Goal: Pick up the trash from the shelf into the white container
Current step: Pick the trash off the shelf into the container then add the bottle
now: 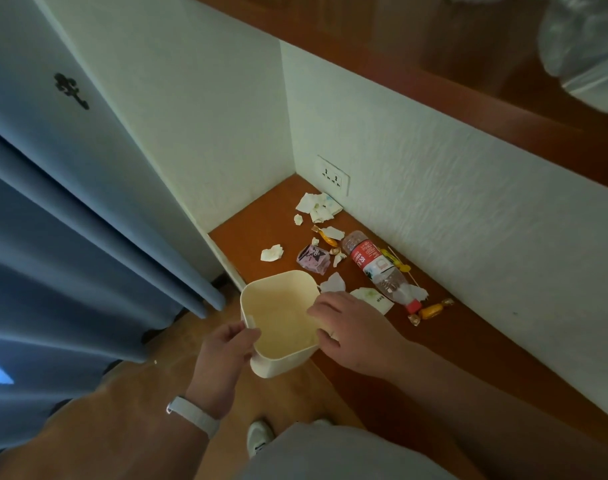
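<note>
The white container [278,289] is held at the near left end of the brown shelf [468,341], and nothing shows inside it. My left hand [223,351] grips its near left rim. My right hand [347,327] grips its right rim. Trash lies on the shelf beyond: a crushed plastic bottle [378,268] with a red label and cap, a purple crumpled wrapper [313,259], a torn tissue [272,253], paper scraps [318,206] in the corner, an orange candy [432,310], and a white paper piece [333,283] just past my right hand.
A wall socket [333,175] sits low on the white back wall. A white side panel [198,140] closes the shelf's left end, with blue curtains [70,237] further left. A wooden ledge [468,91] runs above the wall. My shoe [259,436] stands on the wooden floor below.
</note>
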Motion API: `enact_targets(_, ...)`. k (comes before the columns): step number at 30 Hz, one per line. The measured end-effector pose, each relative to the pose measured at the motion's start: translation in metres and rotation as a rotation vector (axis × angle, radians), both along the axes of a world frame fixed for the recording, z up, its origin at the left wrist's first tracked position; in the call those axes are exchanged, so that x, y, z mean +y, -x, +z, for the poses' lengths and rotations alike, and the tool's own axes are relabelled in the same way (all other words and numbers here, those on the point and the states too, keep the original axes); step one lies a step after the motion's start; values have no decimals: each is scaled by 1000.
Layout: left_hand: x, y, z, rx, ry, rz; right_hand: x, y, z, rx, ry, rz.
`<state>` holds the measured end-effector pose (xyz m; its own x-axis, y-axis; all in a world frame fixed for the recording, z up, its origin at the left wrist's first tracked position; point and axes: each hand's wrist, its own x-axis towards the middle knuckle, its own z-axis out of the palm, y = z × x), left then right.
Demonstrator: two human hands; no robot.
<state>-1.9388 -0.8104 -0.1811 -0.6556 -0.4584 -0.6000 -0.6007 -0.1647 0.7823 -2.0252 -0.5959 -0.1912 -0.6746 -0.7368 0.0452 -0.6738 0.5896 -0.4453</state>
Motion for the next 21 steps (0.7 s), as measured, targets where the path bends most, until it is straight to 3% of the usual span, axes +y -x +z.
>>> enact_targets(4, -3, 2, -4, -12, 5, 22, 21, 15, -11, -48, -22, -146)
enact_targets(8, -5, -2, -9, -30, -4, 68, 42, 36, -50, -76, -170, -307)
enact_targets(14, -5, -9, -10, -38, 0, 125, 59, 48, -104, -66, -461, -213)
enact_targets(21, 0, -10, -1, -29, -24, 136, 54, 53, -118, -53, -475, -236)
